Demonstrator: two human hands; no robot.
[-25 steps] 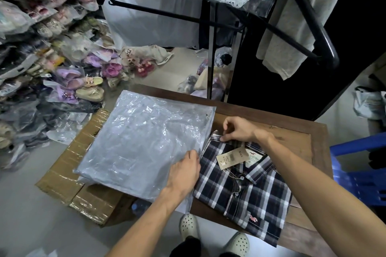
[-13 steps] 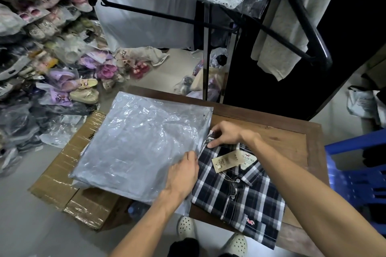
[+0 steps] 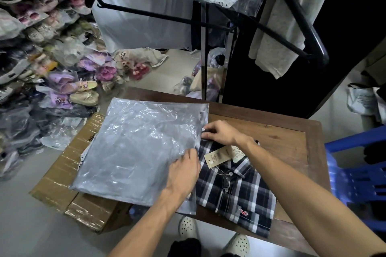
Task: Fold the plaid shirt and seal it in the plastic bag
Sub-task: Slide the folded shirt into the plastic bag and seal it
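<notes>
- Shirt (image 3: 236, 190): plaid, navy and white, folded, lying collar-up on the wooden surface (image 3: 292, 144), near its front edge; a small red emblem shows on the chest.
- Tag (image 3: 217, 156): beige card, resting on the collar area, just beside the neck label.
- Bag (image 3: 137, 148): clear plastic, wrinkled, lying flat to the left of the shirt; its right edge meets the shirt's left side, its left part overhangs onto a box.
- Left hand (image 3: 183, 171): palm down on the bag's right edge, fingers pressed together against the plastic where it borders the shirt.
- Right hand (image 3: 219, 132): at the bag's upper right corner, above the collar; fingers pinching the plastic edge there.
- Box (image 3: 60, 183): taped cardboard, on the floor, touching the surface's left side, under the bag.
- Rack (image 3: 200, 23): black metal, standing behind the surface with bagged garments hanging over it.
- Shoes (image 3: 83, 89): many bagged pairs, heaped on the floor to the left.
- Chair (image 3: 359, 175): blue plastic, just beside the surface's right side.
- Clogs (image 3: 188, 227): pale, on the person's feet, below the front edge.
</notes>
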